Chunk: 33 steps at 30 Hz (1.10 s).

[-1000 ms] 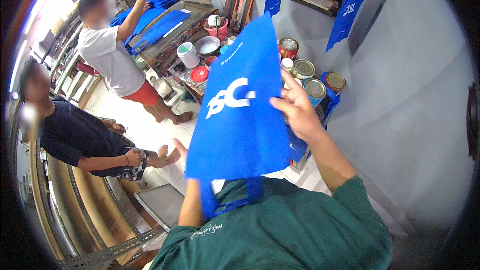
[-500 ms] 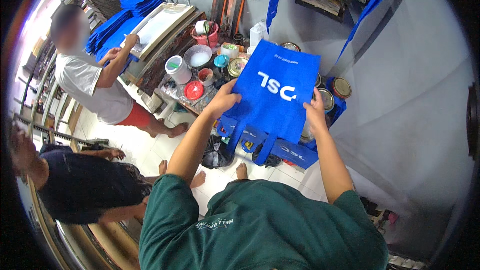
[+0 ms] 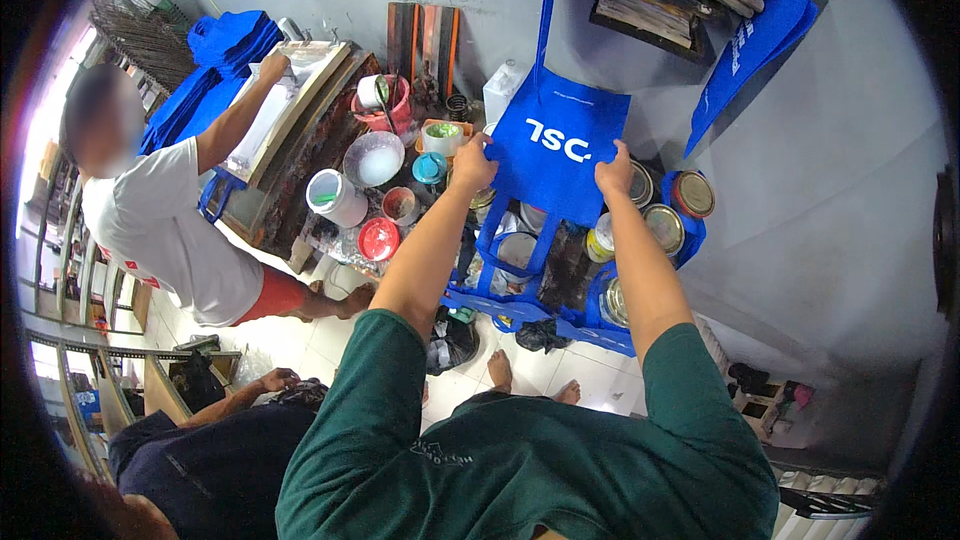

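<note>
A blue fabric tote bag [image 3: 560, 155] with white printing is stretched between my two hands, out over the cluttered table. My left hand [image 3: 473, 164] grips its left edge. On the opposite edge, my right hand [image 3: 615, 176] pinches the fabric with the thumb on top. The bag's handle loop [image 3: 517, 265] hangs down on the side toward me. Beneath and beside the bag stand paint cans, among them a can with a brownish lid [image 3: 693, 194] to the right of my right hand. More blue bags [image 3: 590, 332] hang along the table's near edge.
Left on the table are a white bucket [image 3: 336, 198], a bowl of white liquid [image 3: 374, 159] and a red lid [image 3: 379, 239]. A person in white [image 3: 170, 230] works at a printing frame [image 3: 290, 105]. Another in dark clothing [image 3: 230, 470] is lower left. Blue bags [image 3: 750, 65] hang upper right.
My hands have carried the bag farther out from my body, uncovering cans and the table below. The person in white now reaches farther over the frame; the person in dark clothing sits lower in view.
</note>
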{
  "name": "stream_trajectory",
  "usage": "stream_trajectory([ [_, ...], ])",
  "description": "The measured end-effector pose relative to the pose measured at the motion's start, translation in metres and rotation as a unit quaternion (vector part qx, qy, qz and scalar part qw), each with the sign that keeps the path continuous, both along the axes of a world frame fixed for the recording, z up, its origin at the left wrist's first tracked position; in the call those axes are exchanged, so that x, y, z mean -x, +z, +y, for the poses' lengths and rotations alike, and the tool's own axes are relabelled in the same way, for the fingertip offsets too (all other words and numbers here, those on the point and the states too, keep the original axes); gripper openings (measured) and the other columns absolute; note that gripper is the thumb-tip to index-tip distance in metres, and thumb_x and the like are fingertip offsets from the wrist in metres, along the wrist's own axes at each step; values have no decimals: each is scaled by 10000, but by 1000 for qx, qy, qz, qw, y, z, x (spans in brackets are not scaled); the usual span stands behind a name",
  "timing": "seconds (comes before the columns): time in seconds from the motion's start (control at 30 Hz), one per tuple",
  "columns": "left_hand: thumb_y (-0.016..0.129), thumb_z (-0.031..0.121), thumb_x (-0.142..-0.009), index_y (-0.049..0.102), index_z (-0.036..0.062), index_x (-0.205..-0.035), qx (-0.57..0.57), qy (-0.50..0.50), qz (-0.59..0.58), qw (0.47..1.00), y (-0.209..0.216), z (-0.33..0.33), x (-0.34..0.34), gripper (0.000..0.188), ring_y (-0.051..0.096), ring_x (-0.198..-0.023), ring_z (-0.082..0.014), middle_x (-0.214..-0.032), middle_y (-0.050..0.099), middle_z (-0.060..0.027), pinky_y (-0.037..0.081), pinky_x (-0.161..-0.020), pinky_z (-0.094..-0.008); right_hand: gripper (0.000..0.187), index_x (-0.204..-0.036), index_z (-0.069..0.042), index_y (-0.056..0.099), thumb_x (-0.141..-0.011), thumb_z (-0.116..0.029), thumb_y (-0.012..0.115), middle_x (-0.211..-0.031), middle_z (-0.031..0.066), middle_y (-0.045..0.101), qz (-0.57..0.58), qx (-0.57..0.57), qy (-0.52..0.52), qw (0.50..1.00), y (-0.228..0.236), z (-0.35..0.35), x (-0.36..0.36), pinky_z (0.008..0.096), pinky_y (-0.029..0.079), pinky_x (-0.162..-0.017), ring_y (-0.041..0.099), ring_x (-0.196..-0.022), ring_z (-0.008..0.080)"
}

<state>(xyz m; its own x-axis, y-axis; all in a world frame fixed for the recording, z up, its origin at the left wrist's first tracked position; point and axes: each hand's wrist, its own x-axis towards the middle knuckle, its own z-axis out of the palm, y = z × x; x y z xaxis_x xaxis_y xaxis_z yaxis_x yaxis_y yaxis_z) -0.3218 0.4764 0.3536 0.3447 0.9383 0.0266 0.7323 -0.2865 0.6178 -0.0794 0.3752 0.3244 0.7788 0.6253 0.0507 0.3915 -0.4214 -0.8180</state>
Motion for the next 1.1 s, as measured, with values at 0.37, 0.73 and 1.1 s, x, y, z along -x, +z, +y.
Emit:
stream_trajectory([
  [0.37,648,114,-645,662,38,-903,-79,-31,17,996,-13,2,-2,269,587,-907,-343,-934,618,-204,465,-842,-403,338,-1024,-87,643,-692,-97,578,-1054,166,617,-119,80,17,989,0,5,-9,406,419,-898,567,-988,337],
  [0.73,699,194,-692,573,87,-1127,-81,12,10,997,2,-14,0,465,538,-1042,-347,-1164,534,-180,442,-890,-410,379,-1117,-164,605,-752,-228,530,-1182,122,552,-177,154,21,972,3,-1,-17,460,367,-942,450,-1121,344],
  [1.1,698,161,-703,469,39,-1222,-183,65,-189,963,13,-153,73,580,509,-1041,-313,-1139,507,-168,421,-876,-366,316,-1111,-112,585,-800,-164,593,-1076,85,591,-145,-128,182,964,41,-109,8,357,402,-865,532,-1009,225],
])
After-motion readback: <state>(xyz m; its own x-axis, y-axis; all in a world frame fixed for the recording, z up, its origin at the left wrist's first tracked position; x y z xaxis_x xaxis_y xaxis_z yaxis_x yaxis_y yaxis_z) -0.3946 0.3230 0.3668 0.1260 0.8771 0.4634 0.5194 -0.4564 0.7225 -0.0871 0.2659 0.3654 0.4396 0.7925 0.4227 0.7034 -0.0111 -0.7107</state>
